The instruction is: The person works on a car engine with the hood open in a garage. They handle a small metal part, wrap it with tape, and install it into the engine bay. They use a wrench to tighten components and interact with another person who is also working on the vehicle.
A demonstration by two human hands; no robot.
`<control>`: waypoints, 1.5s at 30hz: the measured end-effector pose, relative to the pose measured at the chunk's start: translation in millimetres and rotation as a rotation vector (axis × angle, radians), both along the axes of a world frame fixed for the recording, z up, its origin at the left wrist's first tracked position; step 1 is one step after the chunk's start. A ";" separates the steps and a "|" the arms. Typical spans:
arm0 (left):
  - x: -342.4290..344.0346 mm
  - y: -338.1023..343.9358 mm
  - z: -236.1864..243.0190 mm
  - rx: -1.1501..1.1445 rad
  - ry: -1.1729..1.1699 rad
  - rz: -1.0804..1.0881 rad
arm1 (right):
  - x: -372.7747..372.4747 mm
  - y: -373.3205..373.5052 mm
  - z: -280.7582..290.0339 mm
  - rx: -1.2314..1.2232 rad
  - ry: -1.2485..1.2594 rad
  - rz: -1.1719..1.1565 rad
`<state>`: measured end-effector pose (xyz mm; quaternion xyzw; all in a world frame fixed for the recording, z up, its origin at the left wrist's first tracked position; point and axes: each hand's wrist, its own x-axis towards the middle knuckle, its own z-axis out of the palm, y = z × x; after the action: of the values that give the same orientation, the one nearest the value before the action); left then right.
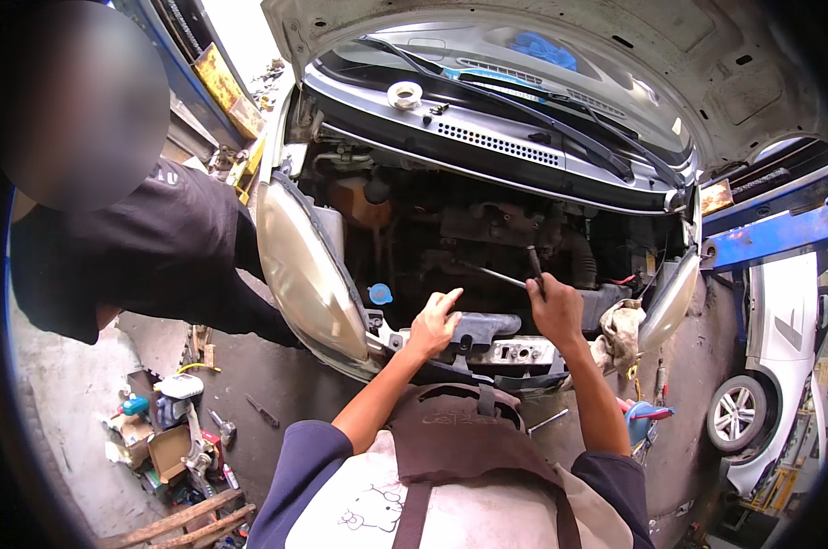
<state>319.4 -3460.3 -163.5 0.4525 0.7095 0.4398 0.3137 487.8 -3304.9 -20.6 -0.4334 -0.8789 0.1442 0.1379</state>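
My right hand (557, 313) is closed around a hand tool with a dark handle (534, 262) and a thin shiny rod (496, 275). The rod slants left into the dark engine bay (432, 233); its far tip is hard to make out, as is the tool's exact kind. My left hand (435, 326) is over the front edge of the bay, fingers apart and nothing visible in them. Just left of it sits a blue round cap (380, 293). A black plastic piece (482, 327) of the front crossmember lies between my hands. Beside my right wrist rests a dirty cloth (621, 331).
Overhead is the raised hood (698, 64). A tape roll (404, 95) and small dark parts lie below the windshield. Another person (148, 247) stands at the left. Tools and boxes (168, 453) clutter the floor there; a blue lift arm (775, 240) reaches in at right.
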 end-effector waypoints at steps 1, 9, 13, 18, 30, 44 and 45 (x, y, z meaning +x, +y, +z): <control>1.4 3.9 -1.7 -0.015 0.040 -0.025 | -7.8 1.1 -2.3 0.035 -0.032 0.032; 13.6 15.1 5.7 -0.061 -0.023 -0.083 | -44.1 7.6 -6.0 0.067 -0.125 0.130; 17.1 19.5 3.9 -0.029 0.009 -0.060 | -50.6 14.0 -1.2 0.075 -0.160 0.194; 21.3 40.8 7.4 0.118 0.046 0.110 | -63.0 26.7 10.3 0.153 -0.187 0.404; -1.0 105.7 34.8 0.400 0.057 0.210 | -105.7 -12.1 59.3 0.210 -0.011 0.483; 5.0 117.5 26.8 0.341 0.064 0.202 | -102.2 -3.5 68.7 0.290 -0.124 0.528; 7.6 113.5 33.5 0.287 0.119 0.173 | -96.3 10.1 63.4 0.365 -0.132 0.517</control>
<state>327.0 -3346.7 -130.0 0.4550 0.6931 0.5344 0.1644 391.5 -3294.8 42.7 -0.1721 -0.9783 -0.0138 0.1148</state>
